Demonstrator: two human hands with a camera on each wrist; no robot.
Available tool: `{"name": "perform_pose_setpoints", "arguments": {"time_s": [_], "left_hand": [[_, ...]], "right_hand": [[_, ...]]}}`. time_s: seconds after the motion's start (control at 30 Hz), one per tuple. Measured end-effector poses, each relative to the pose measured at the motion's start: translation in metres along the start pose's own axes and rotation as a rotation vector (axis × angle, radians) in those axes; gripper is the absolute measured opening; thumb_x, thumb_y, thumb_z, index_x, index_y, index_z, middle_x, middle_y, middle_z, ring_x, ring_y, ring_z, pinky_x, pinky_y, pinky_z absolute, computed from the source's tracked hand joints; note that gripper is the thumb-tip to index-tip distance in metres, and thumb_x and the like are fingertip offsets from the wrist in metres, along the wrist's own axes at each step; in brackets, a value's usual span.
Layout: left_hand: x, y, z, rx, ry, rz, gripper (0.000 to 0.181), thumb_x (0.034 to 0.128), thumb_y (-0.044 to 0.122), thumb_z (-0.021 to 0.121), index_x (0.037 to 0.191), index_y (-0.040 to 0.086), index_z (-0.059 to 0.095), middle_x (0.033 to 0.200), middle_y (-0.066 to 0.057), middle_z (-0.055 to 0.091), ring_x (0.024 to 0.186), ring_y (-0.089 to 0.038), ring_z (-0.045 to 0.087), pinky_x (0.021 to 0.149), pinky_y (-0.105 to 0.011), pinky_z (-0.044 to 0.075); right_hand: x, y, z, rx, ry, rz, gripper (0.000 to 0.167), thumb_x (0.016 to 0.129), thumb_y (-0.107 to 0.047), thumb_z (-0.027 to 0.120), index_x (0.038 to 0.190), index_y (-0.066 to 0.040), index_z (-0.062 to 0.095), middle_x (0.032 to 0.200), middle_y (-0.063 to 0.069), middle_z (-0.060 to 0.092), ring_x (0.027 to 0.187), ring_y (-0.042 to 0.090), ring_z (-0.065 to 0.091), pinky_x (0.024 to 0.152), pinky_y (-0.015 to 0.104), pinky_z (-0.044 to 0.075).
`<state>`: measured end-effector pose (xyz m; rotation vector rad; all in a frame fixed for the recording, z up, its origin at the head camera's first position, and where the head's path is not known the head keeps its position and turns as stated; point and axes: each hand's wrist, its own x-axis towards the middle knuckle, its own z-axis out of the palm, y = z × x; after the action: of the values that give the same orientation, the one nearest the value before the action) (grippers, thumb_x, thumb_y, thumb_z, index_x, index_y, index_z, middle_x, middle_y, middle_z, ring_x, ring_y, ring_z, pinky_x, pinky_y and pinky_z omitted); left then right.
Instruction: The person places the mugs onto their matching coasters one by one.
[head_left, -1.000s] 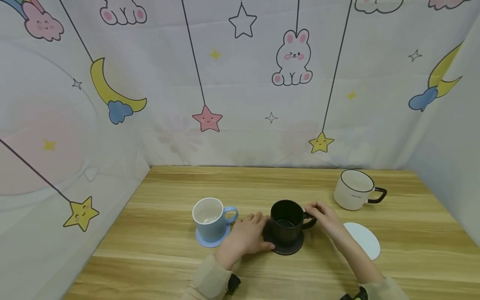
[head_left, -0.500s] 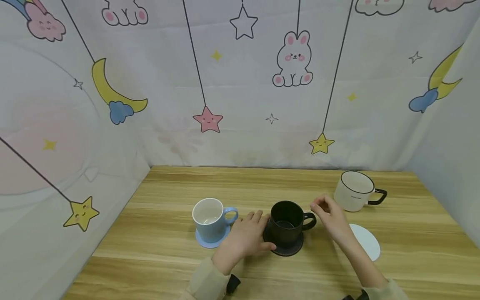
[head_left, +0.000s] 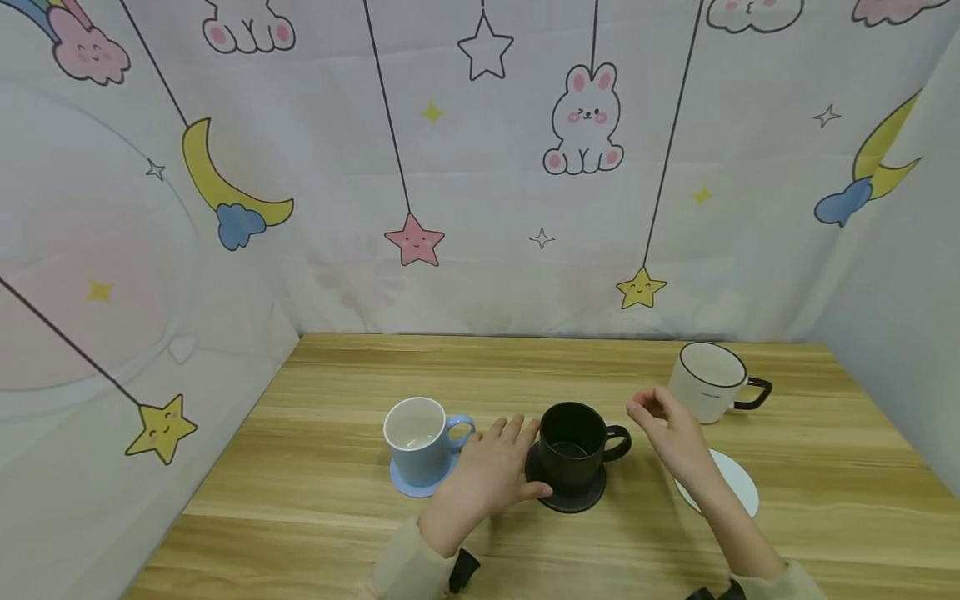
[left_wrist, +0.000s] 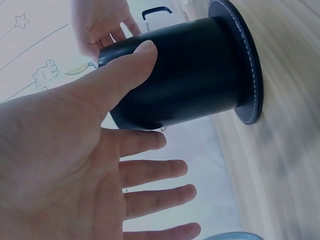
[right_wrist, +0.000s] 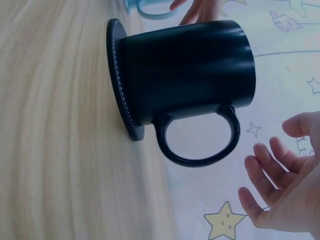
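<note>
An upright black mug (head_left: pixel 572 454) stands on a round black coaster (head_left: pixel 576 503), its handle to the right. In the left wrist view white stitching edges the coaster (left_wrist: pixel 254 75). My left hand (head_left: pixel 491 475) is left of the mug with fingers spread straight; its thumb lies alongside the mug, though whether they touch I cannot tell. To the right, my right hand (head_left: pixel 678 442) hovers apart from the handle, fingers loosely bent around nothing. The right wrist view shows a gap between the mug's handle (right_wrist: pixel 197 162) and the right hand (right_wrist: pixel 285 187).
A light blue mug (head_left: pixel 420 454) sits on a blue coaster (head_left: pixel 408 485) beside my left hand. Behind my right hand is a white mug (head_left: pixel 701 392) with a black handle. A white coaster (head_left: pixel 738 479) lies partly under my right forearm. A printed curtain (head_left: pixel 480 183) backs the table.
My right hand has let go of the black mug's handle and drawn away to the right. The left hand has stayed nearly still, and the mug has not visibly moved.
</note>
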<state>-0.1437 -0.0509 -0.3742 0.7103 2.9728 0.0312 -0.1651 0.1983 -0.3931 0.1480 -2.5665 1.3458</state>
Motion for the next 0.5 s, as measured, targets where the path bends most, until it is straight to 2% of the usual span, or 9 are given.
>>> {"name": "perform_pose_setpoints", "arguments": {"time_s": [0.27, 0.4, 0.5], "left_hand": [[-0.002, -0.001, -0.003, 0.028, 0.063, 0.016, 0.085, 0.0842, 0.065, 0.058, 0.151, 0.018, 0.032, 0.152, -0.007, 0.041, 0.136, -0.027, 0.045, 0.101, -0.048, 0.047], [-0.004, -0.002, -0.005, 0.04, 0.124, 0.024, 0.087, 0.0839, 0.065, 0.058, 0.151, 0.018, 0.03, 0.15, -0.008, 0.043, 0.135, -0.028, 0.047, 0.099, -0.047, 0.049], [-0.006, -0.003, -0.008, 0.041, 0.164, 0.027, 0.087, 0.0837, 0.065, 0.058, 0.151, 0.017, 0.031, 0.15, -0.009, 0.044, 0.134, -0.028, 0.048, 0.098, -0.047, 0.049]], "right_hand": [[-0.001, -0.001, -0.008, -0.008, -0.018, 0.016, 0.025, 0.1, -0.029, 0.051, 0.104, -0.005, 0.058, 0.105, 0.01, 0.062, 0.093, -0.001, 0.052, 0.086, 0.034, 0.044], [-0.001, 0.001, -0.013, 0.029, -0.03, 0.021, 0.027, 0.101, -0.029, 0.05, 0.105, -0.003, 0.058, 0.105, 0.009, 0.062, 0.092, -0.003, 0.055, 0.084, 0.024, 0.045], [0.001, 0.003, -0.016, 0.081, -0.043, 0.007, 0.027, 0.101, -0.027, 0.05, 0.105, -0.001, 0.057, 0.1, 0.003, 0.062, 0.091, -0.002, 0.057, 0.081, 0.016, 0.045]]}}
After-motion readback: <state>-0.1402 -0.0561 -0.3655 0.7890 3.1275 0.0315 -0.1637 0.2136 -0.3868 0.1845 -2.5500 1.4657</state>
